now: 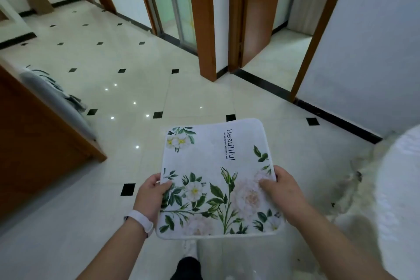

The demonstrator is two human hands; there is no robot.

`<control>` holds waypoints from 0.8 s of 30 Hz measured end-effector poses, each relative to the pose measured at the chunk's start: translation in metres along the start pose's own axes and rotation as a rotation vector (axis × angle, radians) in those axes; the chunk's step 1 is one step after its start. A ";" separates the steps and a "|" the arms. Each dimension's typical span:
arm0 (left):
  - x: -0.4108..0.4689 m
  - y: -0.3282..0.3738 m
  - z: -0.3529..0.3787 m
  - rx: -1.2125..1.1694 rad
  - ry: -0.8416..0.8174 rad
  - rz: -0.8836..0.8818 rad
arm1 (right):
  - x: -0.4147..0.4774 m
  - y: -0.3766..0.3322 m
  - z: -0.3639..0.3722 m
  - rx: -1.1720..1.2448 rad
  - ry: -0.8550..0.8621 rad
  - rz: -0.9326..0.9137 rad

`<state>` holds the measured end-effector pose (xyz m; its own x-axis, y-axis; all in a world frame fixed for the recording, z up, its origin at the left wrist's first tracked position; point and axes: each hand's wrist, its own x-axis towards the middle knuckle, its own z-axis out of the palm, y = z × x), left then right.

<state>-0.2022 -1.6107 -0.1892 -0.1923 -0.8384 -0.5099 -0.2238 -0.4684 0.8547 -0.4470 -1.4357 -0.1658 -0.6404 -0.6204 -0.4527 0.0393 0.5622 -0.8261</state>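
A white floral mat (213, 166) printed with green leaves, pale flowers and the word "Beautiful" is held flat in front of me above the tiled floor. My left hand (151, 195) grips its left edge, thumb on top and fingers underneath; a white band sits on that wrist. My right hand (280, 191) grips the right edge the same way, thumb pressed on the printed side.
Glossy cream floor tiles (127, 98) with small black squares stretch ahead. A wooden door (34, 134) with grey cloth draped on it stands at left. Wood-framed doorways (204, 18) open ahead; a white wall (363, 52) and a white rounded object (400, 177) lie right. A brown box (39, 2) sits far left.
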 end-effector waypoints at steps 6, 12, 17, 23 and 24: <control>0.100 0.046 0.063 0.048 -0.168 -0.018 | 0.072 -0.019 -0.012 0.050 0.110 0.064; 0.213 0.117 0.133 0.096 -0.336 -0.006 | 0.151 -0.069 -0.022 0.090 0.289 0.111; 0.283 0.181 0.197 0.183 -0.515 0.004 | 0.198 -0.103 -0.040 0.134 0.457 0.147; 0.315 0.225 0.293 0.311 -0.706 0.100 | 0.224 -0.113 -0.074 0.229 0.659 0.186; 0.316 0.228 0.308 0.322 -0.728 0.103 | 0.228 -0.113 -0.081 0.225 0.685 0.196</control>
<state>-0.6087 -1.8967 -0.1858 -0.7775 -0.4287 -0.4601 -0.4138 -0.2022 0.8876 -0.6599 -1.5960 -0.1489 -0.9371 0.0011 -0.3490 0.3110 0.4562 -0.8338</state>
